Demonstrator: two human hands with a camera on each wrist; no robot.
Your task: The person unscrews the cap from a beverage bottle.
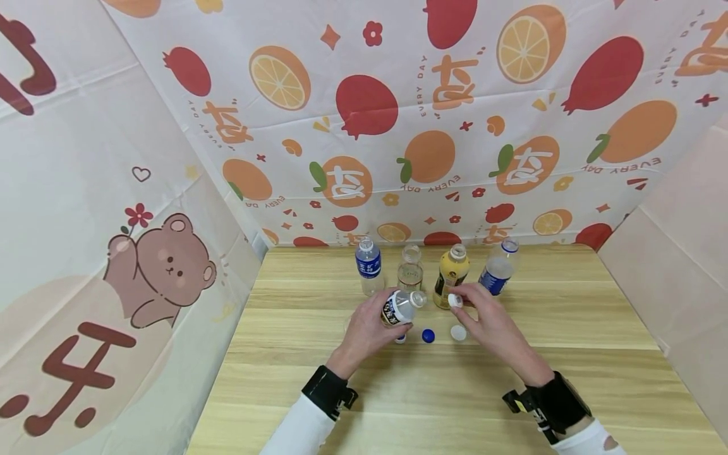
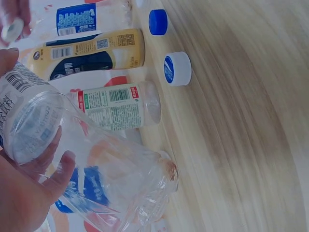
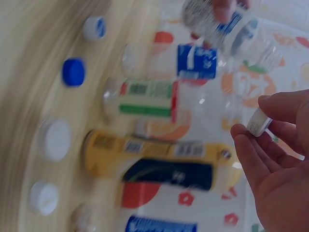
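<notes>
My left hand (image 1: 372, 322) grips a clear plastic bottle (image 1: 400, 307) with a black-and-white label. The bottle is tilted, its uncapped mouth pointing right and up; its clear base fills much of the left wrist view. Between thumb and fingertips, my right hand (image 1: 491, 319) pinches a white bottle cap (image 3: 259, 122), apart from the bottle's mouth. Below the hands lie a blue cap (image 1: 428, 335), a flat white cap (image 1: 458, 332) and a white cap with a blue top (image 2: 177, 68). Another white cap (image 3: 44, 198) shows in the right wrist view.
Uncapped bottles stand in a row at the table's back: a blue-labelled one (image 1: 368, 266), a clear one with a pale label (image 1: 411, 273), a yellow one (image 1: 451, 278) and another blue-labelled one (image 1: 498, 270). Behind them hangs a fruit-printed cloth (image 1: 392, 208). The table (image 1: 432, 404) is wooden.
</notes>
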